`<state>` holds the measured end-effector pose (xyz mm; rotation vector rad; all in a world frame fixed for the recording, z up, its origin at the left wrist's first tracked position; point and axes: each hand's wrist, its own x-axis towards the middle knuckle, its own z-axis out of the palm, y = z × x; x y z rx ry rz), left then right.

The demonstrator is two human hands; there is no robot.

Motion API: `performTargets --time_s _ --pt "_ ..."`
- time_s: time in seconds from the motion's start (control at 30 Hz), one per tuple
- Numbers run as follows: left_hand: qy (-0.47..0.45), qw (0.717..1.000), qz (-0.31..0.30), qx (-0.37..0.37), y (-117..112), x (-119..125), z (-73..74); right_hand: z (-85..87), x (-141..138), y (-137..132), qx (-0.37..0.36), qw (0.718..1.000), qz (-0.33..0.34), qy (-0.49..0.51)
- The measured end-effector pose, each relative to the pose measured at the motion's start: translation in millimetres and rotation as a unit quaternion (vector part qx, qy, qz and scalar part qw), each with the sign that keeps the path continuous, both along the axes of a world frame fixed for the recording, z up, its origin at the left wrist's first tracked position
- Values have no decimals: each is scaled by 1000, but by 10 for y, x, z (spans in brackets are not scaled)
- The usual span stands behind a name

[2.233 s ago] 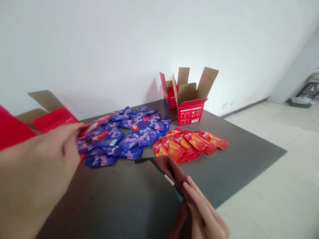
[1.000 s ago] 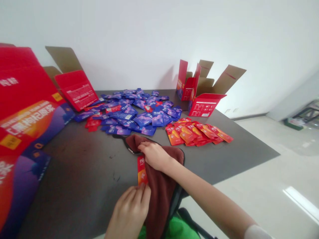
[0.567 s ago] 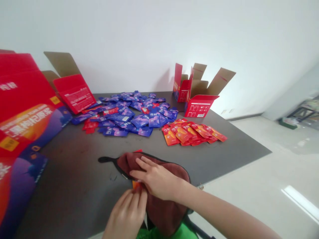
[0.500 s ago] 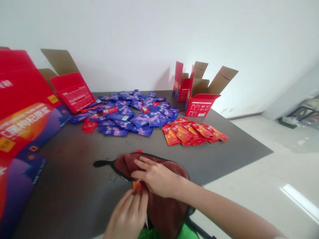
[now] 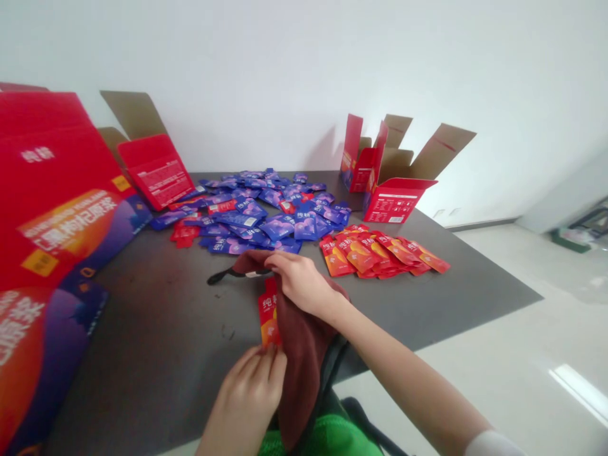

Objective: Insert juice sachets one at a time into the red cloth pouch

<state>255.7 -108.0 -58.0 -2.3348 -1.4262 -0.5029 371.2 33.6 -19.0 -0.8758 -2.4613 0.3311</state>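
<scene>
The orange-red foil sachet has a glossy, slick plastic film, and the blue-purple foil sachets heaped beyond it shine the same way. The dark maroon towel is soft cloth with a rough, napped pile. The dark grey bench looks matt and lightly scuffed. The red printed cartons are smooth coated card outside, with plain matt brown board on their inner flaps. The pale floor is polished and shiny.
</scene>
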Motion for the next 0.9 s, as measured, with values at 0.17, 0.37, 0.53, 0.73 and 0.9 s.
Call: performTargets --time_s 0.17,0.37,0.53,0.73,0.9 --pt "-15 1000 -8 23 11 -7 -66 128 285 -507 -20 999 41 6" --pt "-16 998 -44 46 21 -67 -64 -234 179 -590 42 979 126 -155" --pt "-34 997 -61 42 30 -92 -88 -322 42 -251 23 987 82 -138" --pt "-38 998 -55 9 81 -54 -46 -353 -113 193 -19 995 37 -94" --pt "-6 999 -38 -29 84 -29 1 -82 67 -13 -11 999 -35 2"
